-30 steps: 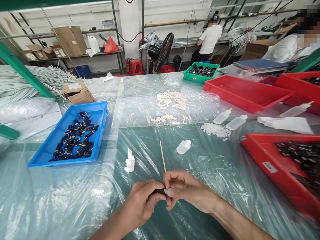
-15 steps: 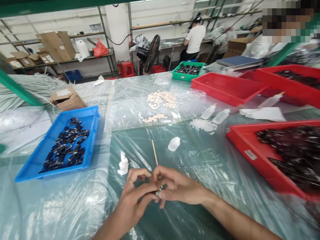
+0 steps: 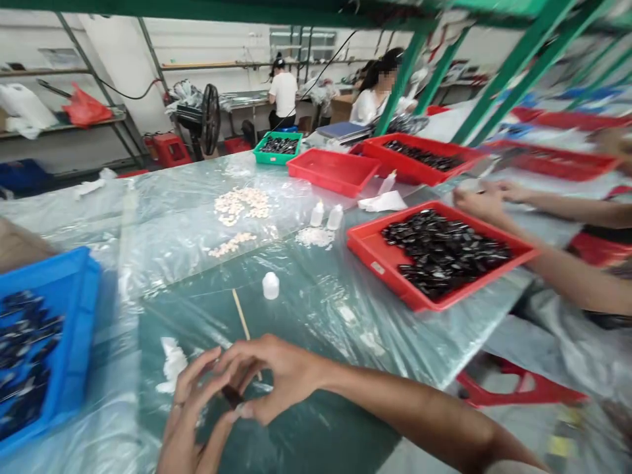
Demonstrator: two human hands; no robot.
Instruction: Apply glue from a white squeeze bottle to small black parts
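My left hand (image 3: 195,408) and my right hand (image 3: 274,375) meet low in the view, both closed around one small dark piece (image 3: 232,396). Its ends lie between the fingertips and thumbs of the two hands. A thin wooden stick (image 3: 240,313) lies on the plastic-covered table just beyond the fingers. Past the stick's far end stands a small white bottle (image 3: 270,286). Crumpled white tissue (image 3: 172,363) rests to the left of my left hand.
A blue tray (image 3: 81,316) of dark pieces is at left, a red tray (image 3: 365,257) of dark pieces at right. Pale pieces (image 3: 241,204) and two bottles lie farther back. Another person's hands (image 3: 486,197) are beyond the red tray.
The view has swung right, so the table things sit farther left. The dark piece between my hands now shows more clearly, and another person's arms have come into view at right.
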